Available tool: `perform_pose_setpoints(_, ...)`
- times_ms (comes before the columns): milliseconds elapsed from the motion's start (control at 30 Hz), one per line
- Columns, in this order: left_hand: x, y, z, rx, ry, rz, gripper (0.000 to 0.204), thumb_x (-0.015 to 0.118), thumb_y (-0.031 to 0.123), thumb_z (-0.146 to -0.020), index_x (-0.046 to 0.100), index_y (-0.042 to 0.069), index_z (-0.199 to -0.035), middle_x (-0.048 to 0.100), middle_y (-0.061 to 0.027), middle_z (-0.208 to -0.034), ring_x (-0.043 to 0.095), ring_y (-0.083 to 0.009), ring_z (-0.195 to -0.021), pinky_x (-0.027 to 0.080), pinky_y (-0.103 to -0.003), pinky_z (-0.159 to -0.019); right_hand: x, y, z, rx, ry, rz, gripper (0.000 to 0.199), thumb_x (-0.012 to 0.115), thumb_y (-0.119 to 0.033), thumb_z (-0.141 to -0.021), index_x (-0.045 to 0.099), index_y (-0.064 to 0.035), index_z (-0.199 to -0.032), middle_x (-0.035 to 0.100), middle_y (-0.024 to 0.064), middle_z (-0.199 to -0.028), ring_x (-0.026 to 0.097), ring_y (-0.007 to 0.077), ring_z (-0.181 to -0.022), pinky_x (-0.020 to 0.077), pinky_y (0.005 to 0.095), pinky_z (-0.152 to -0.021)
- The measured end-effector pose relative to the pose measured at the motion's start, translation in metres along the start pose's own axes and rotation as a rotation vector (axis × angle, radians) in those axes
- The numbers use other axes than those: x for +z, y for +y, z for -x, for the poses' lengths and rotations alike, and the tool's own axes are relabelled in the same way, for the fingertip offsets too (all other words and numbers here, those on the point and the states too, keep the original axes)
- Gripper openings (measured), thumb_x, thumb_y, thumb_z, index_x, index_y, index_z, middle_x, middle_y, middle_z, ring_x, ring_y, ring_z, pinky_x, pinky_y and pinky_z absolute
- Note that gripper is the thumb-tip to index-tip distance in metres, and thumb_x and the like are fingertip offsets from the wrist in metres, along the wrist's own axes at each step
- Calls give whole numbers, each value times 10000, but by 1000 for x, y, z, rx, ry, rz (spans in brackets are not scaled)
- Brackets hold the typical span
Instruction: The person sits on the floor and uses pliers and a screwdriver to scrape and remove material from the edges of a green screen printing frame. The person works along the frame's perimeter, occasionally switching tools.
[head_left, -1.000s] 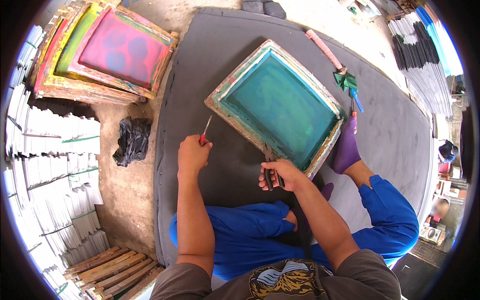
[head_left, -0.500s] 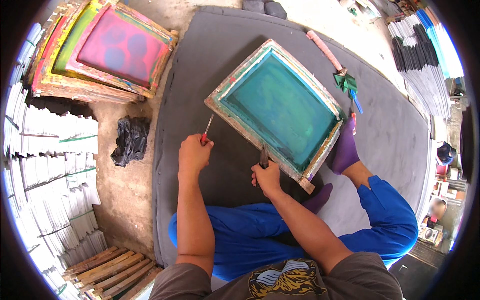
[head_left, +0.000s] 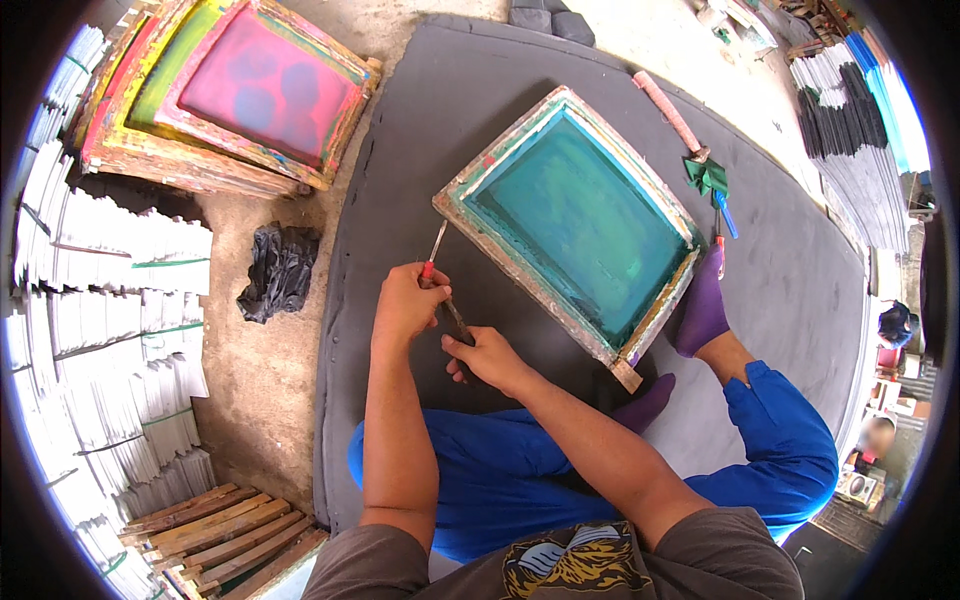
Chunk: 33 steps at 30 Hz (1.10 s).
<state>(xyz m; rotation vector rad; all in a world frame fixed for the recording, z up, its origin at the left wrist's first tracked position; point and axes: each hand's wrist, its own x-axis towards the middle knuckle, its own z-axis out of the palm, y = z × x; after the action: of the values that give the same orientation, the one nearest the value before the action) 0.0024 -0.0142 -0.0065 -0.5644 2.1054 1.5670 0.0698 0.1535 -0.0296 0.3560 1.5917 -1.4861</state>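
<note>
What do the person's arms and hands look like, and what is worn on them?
Both forearms are bare, with no gloves, watch or rings visible on the left hand or the right hand. Short grey sleeves end above the elbows.

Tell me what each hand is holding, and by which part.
The left hand grips a thin metal screwdriver by its red handle. The right hand holds a dark slender tool by its lower end; its kind is unclear.

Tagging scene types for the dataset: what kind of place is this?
Likely a small screen-printing workshop, worked at floor level. A teal-meshed wooden screen frame lies on a grey mat, more ink-stained frames are stacked at upper left, and bundles of white sheets line the left side.
</note>
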Motion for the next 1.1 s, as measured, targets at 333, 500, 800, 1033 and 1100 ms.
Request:
perform_pose_setpoints(333,-1,5,4,-69,216,-375,254,854,266,-812,741,56,-898,729,-105,-787,726,-274,-764,542,-424,-732,-58,20,41,136,-10,-387,531,541,-473,-1072,559,-27,-1360,719,161,-1106,737,251,-920,597,404,-765)
perform_pose_setpoints(500,3,14,7,-50,174,-334,259,833,279,-841,733,41,-870,701,-90,-710,694,-245,-624,525,-397,-642,-101,21,71,203,46,-310,524,542,-477,-1068,561,-24,-1330,726,185,-1066,746,278,-900,616,418,-738)
perform_pose_setpoints(800,9,15,6,-12,149,-287,289,828,288,-847,711,25,-839,646,-74,-616,634,-201,-496,492,-361,-550,-137,23,75,246,46,-249,487,535,-448,-1071,597,-5,-1264,752,219,-1010,770,303,-862,641,438,-707)
perform_pose_setpoints(1033,9,13,5,-23,139,-304,308,824,316,-855,711,29,-850,649,-72,-620,633,-193,-494,488,-357,-541,-137,19,76,245,-21,-252,487,549,-434,-1066,596,1,-1282,756,229,-1004,775,304,-851,640,424,-665)
perform_pose_setpoints(1100,9,11,3,-13,137,-307,314,825,322,-856,711,29,-848,651,-74,-624,632,-190,-494,488,-356,-540,-137,19,75,253,-20,-252,486,548,-433,-1067,596,2,-1279,755,230,-998,775,307,-855,640,424,-655)
